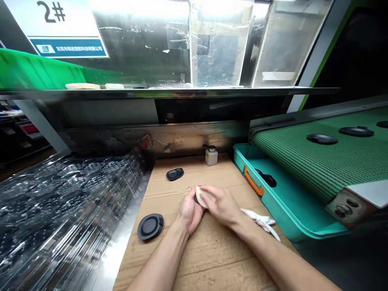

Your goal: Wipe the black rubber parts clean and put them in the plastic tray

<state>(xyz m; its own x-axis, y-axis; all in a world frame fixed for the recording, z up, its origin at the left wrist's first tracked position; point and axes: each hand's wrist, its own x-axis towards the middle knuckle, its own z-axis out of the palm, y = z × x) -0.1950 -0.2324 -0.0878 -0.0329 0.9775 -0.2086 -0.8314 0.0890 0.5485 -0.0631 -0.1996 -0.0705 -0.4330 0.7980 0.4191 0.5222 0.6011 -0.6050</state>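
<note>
L hand: cupped [190, 211], thumb and fingers gripping the edge of a black disc [195, 199], largely hidden, held above the cardboard sheet [221, 258] at centre of clock (12 = away from wearer).
R hand: fingers bent round a pale pad [201, 197], pinching it against the disc; slightly blurred [220, 205].
Step in hand: approx. wiping or rubbing the disc's face, judged from pad-on-disc contact.
Next move: prob. calls for steady L grip, light even R pressure, and a turn of the disc to reach any unrubbed rim.
Green crate: qty 1, 10 o'clock, on shelf [39, 72].
Clear trays: 9 o'clock, stacked; qty can't tell (blur, glare) [72, 210].
Near disc: qty 1 vis., poss. another beneath; 8 o'clock, on cardboard [150, 227].
Far discs: qty 2, overlapping, betw. 10 & 11 o'clock [175, 174].
Bottle: qty 1, w/ black cap, betw. 12 & 1 o'clock [211, 157].
White cloth: qty 1, poss. a glove, approx. 4 o'clock, by R forearm [262, 221].
Teal bin: qty 1, w/ 1 orange handle [254, 182], approx. 3 o'clock; black pieces inside, approx. 2 vis. [295, 212].
Green belt: qty 1, 2 o'clock, carrying 3 vis. belt discs [322, 139] [298, 167].
</note>
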